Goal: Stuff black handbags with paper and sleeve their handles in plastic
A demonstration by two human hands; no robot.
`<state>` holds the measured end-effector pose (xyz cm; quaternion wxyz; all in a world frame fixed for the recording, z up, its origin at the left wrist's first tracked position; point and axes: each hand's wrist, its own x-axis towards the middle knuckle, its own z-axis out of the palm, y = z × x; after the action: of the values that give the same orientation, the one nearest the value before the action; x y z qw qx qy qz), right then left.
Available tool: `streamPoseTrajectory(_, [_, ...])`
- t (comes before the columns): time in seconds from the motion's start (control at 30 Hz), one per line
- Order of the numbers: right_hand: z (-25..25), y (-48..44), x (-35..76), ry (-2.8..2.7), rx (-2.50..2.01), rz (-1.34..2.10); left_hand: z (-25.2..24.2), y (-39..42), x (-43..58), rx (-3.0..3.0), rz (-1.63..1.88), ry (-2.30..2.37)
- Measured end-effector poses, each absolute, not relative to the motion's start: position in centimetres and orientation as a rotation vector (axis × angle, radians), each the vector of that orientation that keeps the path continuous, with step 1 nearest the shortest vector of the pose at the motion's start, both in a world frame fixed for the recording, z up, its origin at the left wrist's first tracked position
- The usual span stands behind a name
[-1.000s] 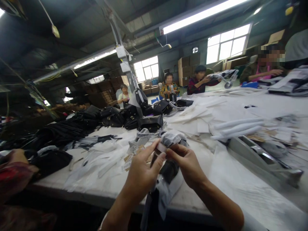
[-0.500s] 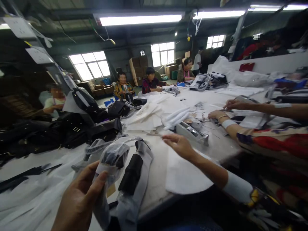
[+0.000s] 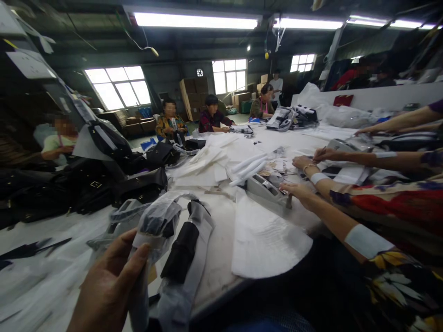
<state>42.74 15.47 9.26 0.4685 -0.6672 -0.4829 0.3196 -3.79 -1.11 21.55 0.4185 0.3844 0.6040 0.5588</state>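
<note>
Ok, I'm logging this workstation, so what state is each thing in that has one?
Wrapped bundle: in translucent wrapping, held in the left hand
Tape dispenser: resting on the table
Right hand: at the dispenser's end, grip unclear
White sheeting: lying flat
Black bags: piled together
Ceiling lights: lit

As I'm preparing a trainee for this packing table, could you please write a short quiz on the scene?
1. True or false: the wearer's right hand is at the grey tape dispenser.
2. What does the wearer's left hand hold?
3. Where in the view are the black handbags piled?
A) On the left
B) At the far right
C) At the bottom right

Key:
1. True; its fingertips are by the dispenser's near end.
2. A plastic-wrapped bundle, pinched between thumb and fingers; the exact item inside is hard to tell.
3. A.
</note>
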Motion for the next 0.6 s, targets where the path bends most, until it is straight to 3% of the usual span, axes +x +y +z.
streamPoseTrajectory(0.3, [11.0, 11.0, 43.9, -1.031, -1.491, 0.902, 20.3, -0.3, -5.3, 0.980, 1.390, 1.599])
streamPoseTrajectory(0.6, [4.3, 8.8, 43.9, -0.793, -1.625, 0.793, 18.7, 0.4, -6.7, 1.220, 1.408, 1.649])
